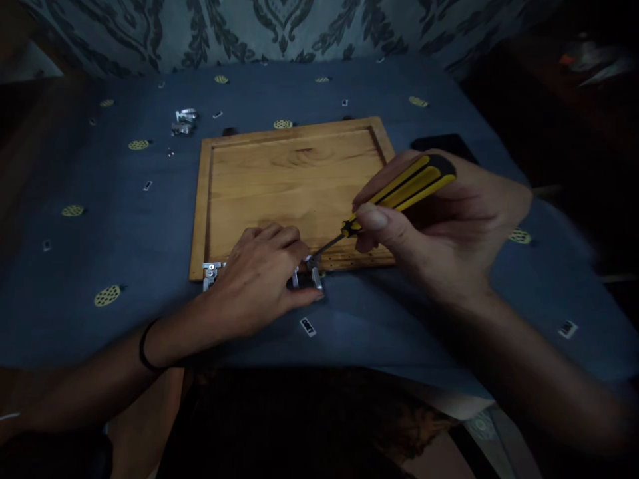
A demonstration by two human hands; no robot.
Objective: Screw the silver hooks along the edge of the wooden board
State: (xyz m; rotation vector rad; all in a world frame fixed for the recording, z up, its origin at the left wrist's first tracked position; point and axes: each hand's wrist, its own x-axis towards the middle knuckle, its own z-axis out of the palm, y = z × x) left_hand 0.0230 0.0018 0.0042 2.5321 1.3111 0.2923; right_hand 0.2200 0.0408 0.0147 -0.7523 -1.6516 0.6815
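Note:
My right hand (424,226) grips a screwdriver (407,189) by its yellow and black handle. Its shaft slants down to the left, and the tip meets a metal hinge (315,274) on the near edge of a framed wooden panel (294,179). With fingers curled and the thumb at its lower end, my left hand (264,273) holds that hinge against the panel; the fingers partly hide it. Left of this hand, a second metal hinge (210,271) sits at the panel's near left corner, with screw heads showing. Any screw under the tip is too small to tell.
Loose metal hinges (184,122) lie in a small pile at the back left, with tiny bits (171,153), perhaps screws, close by. A dark flat object (444,145) rests beyond my right hand. The blue patterned cloth (124,239) covers the surface under the panel.

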